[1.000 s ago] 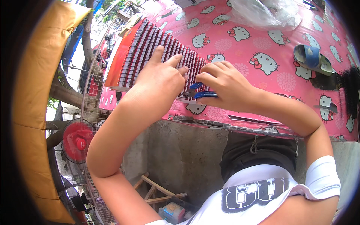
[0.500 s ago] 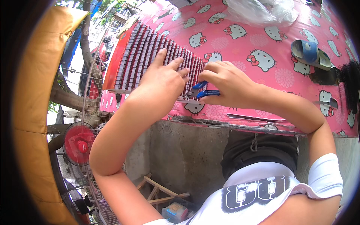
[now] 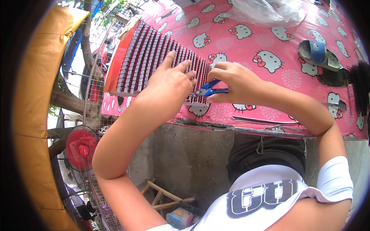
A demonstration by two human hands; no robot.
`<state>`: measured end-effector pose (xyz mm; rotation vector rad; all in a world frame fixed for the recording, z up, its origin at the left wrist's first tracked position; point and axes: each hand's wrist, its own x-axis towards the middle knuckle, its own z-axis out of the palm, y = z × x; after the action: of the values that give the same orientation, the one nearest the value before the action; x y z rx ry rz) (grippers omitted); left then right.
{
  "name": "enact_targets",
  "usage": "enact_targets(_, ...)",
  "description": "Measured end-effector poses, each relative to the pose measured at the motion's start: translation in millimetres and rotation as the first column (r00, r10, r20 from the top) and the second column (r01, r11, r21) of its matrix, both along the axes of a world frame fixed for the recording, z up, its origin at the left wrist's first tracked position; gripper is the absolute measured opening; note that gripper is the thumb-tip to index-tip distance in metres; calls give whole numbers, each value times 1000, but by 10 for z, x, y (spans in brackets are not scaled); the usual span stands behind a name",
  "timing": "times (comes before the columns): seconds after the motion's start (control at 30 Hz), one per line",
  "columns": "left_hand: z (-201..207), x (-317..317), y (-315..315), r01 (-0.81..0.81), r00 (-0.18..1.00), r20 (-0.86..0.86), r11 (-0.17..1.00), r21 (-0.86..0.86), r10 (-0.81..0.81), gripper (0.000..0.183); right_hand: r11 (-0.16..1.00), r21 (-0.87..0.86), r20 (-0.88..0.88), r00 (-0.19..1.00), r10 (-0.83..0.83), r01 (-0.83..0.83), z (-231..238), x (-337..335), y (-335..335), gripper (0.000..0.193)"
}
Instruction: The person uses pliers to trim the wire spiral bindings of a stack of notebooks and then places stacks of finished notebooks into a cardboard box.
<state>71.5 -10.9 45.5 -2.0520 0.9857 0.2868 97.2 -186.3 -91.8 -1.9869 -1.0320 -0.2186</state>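
On the table, left of centre, lies a red board carrying many close rows of small silver-grey pieces with red between them. My left hand rests on these rows with its fingers spread. In my right hand is a pair of small cutting pliers with blue handles, gripped between thumb and fingers. The metal jaws of the pliers are at the right end of the rows, near my left fingertips. What the jaws touch is too small to tell.
A pink patterned cloth covers the table. Clear plastic lies at the back; a blue-strapped slipper and a black brush lie at right. A wire fence and a red fan stand left; a wooden frame sits below.
My right hand and the pliers have shifted slightly, and the handles are now angled differently. The left hand has stayed on the rows with little movement.
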Motion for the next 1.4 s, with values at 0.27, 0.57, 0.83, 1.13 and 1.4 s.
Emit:
enact_targets(0.27,16,-23,-45,-2,1000,18,1000,27,1,51,983,-75,-384,915,124,-165,36,162,125,43)
enact_targets(0.57,-56,12,-63,-33,999,-21,997,69,35,53,996,-52,-176,983,61,-71,18,1,17,47)
enact_targets(0.83,-37,8,-48,-37,999,-22,999,34,37,54,999,18,4,999,51,-51,-126,40,68,43)
enact_targets(1.13,-183,54,-47,-9,999,-40,997,73,12,51,982,-82,-556,826,95,-168,5,110,48,47)
enact_targets(1.4,-162,44,-107,-58,998,-32,995,79,61,50,996,67,335,938,-84,66,-320,-52,142,49)
